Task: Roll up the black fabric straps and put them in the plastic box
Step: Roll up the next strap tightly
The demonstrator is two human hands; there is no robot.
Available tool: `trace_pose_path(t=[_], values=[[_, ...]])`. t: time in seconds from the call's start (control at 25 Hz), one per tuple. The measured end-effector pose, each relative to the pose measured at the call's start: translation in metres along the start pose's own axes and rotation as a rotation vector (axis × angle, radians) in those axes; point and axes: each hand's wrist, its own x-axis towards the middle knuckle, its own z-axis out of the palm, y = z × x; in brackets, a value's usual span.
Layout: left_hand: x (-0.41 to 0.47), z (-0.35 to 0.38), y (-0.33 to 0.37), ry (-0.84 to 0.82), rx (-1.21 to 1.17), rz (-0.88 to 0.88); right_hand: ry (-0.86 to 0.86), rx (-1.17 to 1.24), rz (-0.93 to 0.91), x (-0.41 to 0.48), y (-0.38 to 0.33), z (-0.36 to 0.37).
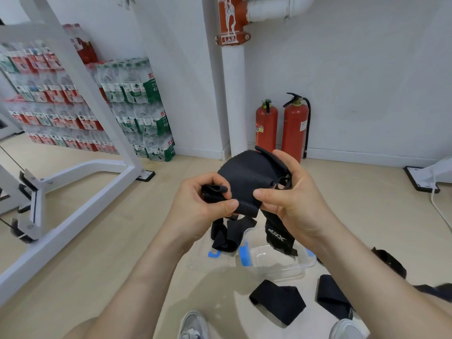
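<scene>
In the head view, both hands work a black strap (247, 176) in mid-air above the plastic box (278, 261), which sits open on the floor (102, 241) just beyond the person's shoes (193, 324). The left hand (208, 201) pinches a folded end between thumb and forefinger. The right hand (296, 199) curls round the opposite side, thumb pressed onto the fabric. Loose tails hang down toward the box, one with white lettering, so the rolling looks barely begun. Two more straps (277, 302) lie flat on the floor beside the box's near edge. Next, I judge, the hanging length must be wound tight onto the pinched end before anything goes in.
</scene>
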Motion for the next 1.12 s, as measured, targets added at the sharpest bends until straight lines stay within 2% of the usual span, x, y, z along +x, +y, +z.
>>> trace_pose_path(t=[0.2, 0.32, 0.56, 0.68, 0.76, 0.92, 1.12], values=[[0.000, 0.002, 0.000, -0.028, 0.024, -0.009, -0.050, -0.251, -0.035, -0.008, -0.003, 0.002], [0.001, 0.004, -0.001, -0.022, -0.012, -0.053, -0.075, -0.287, 0.017, -0.006, -0.006, -0.001], [0.003, 0.002, -0.001, -0.048, -0.058, -0.117, -0.196, -0.115, 0.108, -0.007, -0.005, 0.002], [0.003, -0.005, -0.001, -0.173, -0.230, -0.128, -0.171, 0.033, 0.130, -0.005, -0.006, 0.002], [0.002, -0.010, -0.002, -0.212, -0.265, -0.115, -0.179, 0.112, 0.174, -0.003, -0.004, 0.000], [0.003, -0.011, -0.003, -0.171, -0.200, -0.088, -0.207, 0.171, 0.213, -0.002, 0.001, 0.002], [0.005, 0.000, -0.008, -0.019, -0.217, -0.057, -0.109, 0.121, 0.138, -0.003, 0.000, 0.004]])
